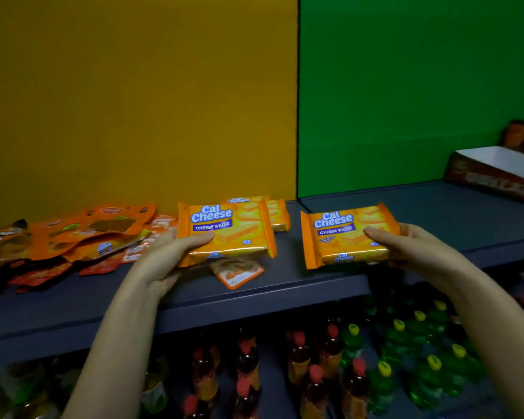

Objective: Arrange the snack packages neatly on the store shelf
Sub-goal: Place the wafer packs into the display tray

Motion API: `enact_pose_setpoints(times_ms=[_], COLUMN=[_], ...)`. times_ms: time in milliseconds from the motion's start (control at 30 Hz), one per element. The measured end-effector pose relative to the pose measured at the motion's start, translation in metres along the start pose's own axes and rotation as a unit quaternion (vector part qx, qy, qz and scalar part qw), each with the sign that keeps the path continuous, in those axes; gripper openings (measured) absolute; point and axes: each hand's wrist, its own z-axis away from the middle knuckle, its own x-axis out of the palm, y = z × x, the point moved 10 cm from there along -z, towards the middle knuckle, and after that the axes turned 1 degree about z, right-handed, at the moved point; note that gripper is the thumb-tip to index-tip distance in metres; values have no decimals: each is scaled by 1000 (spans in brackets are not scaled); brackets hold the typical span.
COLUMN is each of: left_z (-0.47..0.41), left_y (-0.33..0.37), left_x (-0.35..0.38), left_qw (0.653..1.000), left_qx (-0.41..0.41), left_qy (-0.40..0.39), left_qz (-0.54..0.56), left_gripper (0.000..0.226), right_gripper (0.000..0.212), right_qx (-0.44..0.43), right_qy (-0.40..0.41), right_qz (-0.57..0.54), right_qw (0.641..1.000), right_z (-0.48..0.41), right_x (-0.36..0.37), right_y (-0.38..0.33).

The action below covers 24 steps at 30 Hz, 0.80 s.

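While only the head camera looks on, it shows enough: the left hand (164, 261) grips the lower left corner of one Cal Cheese wafer pack (227, 229), thumb laid across its face and fingers curled beneath. The right hand (412, 246) holds a second wafer pack (345, 237) by its right end in the same way. Both packs tilt face-up toward the camera above the front half of the dark shelf (285, 287); whether either rests on it I cannot tell. More wafer packs (277, 214) lie just behind the left one, near the seam where the yellow back panel (133, 101) meets the green back panel (421, 86). A small orange pouch (238, 272) lies partly under the held left pack, and a loose heap of orange pouches (82, 234) sprawls to the left. A display box (496, 173) sits far right; bottles (315, 358) fill the level below.

The step in hand looks like setting these two with their kind. To do it well, square each pack's long edge to the shelf front, label outward, and butt them against the rear packs. Clear the small pouch first so nothing sits crooked. The foil looks slippery, so lower each pack flat rather than drop it.
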Motion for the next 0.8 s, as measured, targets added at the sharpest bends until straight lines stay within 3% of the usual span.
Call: enact_pose_setpoints(times_ms=[167,267,400,800], left_z=[-2,-5,-1,20], left_y=[-10,-21,-47,-88], left_x=[115,194,302,577], left_qw=[999,997,991,969], left_qx=[-4,-4,-31,-71], left_qy=[-37,-68,-120,-232], left_qz=[7,21,43,35], left_gripper=[7,11,12,20], right_gripper=[21,25,11,26], right_qx=[-9,-6,-8,22], right_qy=[63,96,152,270], right_qz=[-1,15,27,9], right_qw=[998,995,988,963], right_z=[24,42,69,123], right_x=[-108,-182,-284,-513], right_y=[15,27,45,103])
